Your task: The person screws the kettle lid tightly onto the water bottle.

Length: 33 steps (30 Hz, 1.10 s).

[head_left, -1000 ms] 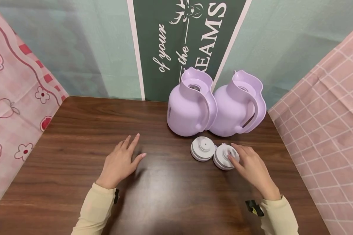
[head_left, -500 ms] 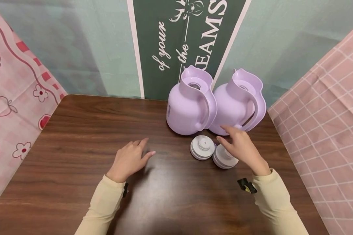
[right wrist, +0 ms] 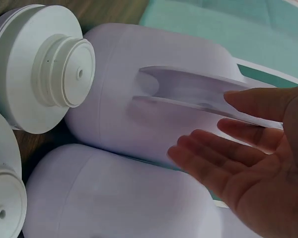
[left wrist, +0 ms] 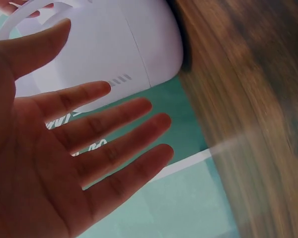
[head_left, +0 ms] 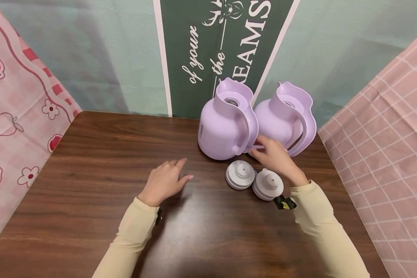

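Note:
Two lilac thermos jugs stand side by side at the back, their open tops showing. My right hand (head_left: 276,159) is in front of the right jug (head_left: 271,125), its fingertips reaching towards the left jug's handle. In the right wrist view, the thumb and spread fingers lie close by that handle (right wrist: 188,89), with nothing in the grasp. My left hand (head_left: 164,181) hovers over the table to the left of the left jug (head_left: 217,133), fingers straight and spread, as the left wrist view shows. Two stoppers, the left one (head_left: 239,179) and the right one (head_left: 269,187), lie before the jugs, plug side up.
The brown wooden table (head_left: 100,162) stretches out to the left and front. Behind it hangs a green cloth (head_left: 114,58) with white lettering on its dark panel. A strawberry-print cloth (head_left: 14,112) hangs on the left, a pink checked one (head_left: 385,135) on the right.
My right hand has left the right stopper and moved up and left to the left jug's handle. My left hand has shifted right towards the jugs. Jugs and stoppers have stayed put.

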Each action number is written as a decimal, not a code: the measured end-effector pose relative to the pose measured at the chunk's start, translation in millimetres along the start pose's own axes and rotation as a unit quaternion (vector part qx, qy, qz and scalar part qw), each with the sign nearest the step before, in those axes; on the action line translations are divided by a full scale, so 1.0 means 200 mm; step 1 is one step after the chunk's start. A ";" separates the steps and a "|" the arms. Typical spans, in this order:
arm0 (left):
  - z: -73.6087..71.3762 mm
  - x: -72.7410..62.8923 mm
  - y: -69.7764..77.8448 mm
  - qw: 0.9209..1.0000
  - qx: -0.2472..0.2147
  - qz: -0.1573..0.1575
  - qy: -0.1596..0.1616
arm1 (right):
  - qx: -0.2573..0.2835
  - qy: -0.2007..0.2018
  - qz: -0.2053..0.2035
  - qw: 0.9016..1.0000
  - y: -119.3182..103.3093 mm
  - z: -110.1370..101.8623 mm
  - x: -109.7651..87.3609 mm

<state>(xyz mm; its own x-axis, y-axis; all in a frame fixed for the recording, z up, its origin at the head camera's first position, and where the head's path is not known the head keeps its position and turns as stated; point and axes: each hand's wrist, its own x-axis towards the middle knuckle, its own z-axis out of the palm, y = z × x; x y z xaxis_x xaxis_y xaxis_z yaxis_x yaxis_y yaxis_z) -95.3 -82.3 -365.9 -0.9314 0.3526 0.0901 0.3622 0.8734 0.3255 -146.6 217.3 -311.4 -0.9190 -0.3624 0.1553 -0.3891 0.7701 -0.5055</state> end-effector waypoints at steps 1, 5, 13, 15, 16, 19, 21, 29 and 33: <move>0.00 0.01 0.00 1.000 -0.004 -0.001 0.000 | 0.000 -0.002 0.002 1.000 0.00 0.00 0.01; -0.01 0.02 0.02 1.000 -0.023 -0.007 -0.011 | 0.005 -0.011 0.006 1.000 0.00 0.00 0.02; -0.02 0.04 0.02 0.999 -0.032 -0.014 -0.032 | 0.053 -0.035 -0.005 0.998 0.01 0.00 0.04; -0.02 0.05 0.02 0.999 -0.032 -0.014 -0.032 | 0.070 -0.043 -0.004 0.997 0.01 0.00 0.04; -0.02 0.05 0.02 0.999 -0.032 -0.015 -0.032 | 0.073 -0.045 -0.003 0.996 0.01 0.00 0.05; -0.03 0.06 0.01 0.999 -0.030 -0.017 -0.030 | 0.075 -0.049 0.002 0.996 0.01 -0.01 0.05; -0.03 0.07 0.01 0.999 -0.029 -0.019 -0.027 | 0.075 -0.047 0.004 0.996 0.01 -0.01 0.05; -0.05 0.11 0.01 0.999 -0.048 -0.024 -0.005 | 0.077 -0.034 0.015 0.996 -0.01 -0.01 0.05; -0.07 0.13 0.01 0.998 -0.057 -0.023 0.006 | 0.076 -0.020 0.022 0.997 -0.02 0.01 0.05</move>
<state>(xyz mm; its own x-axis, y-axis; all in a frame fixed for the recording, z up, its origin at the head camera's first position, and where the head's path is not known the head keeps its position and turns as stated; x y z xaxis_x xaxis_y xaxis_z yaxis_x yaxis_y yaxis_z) -119.7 -75.2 -350.0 -0.9474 0.3088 0.0835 0.3135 0.8439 0.4353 -154.9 210.3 -309.1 -0.9302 -0.3537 0.0979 -0.3322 0.6983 -0.6341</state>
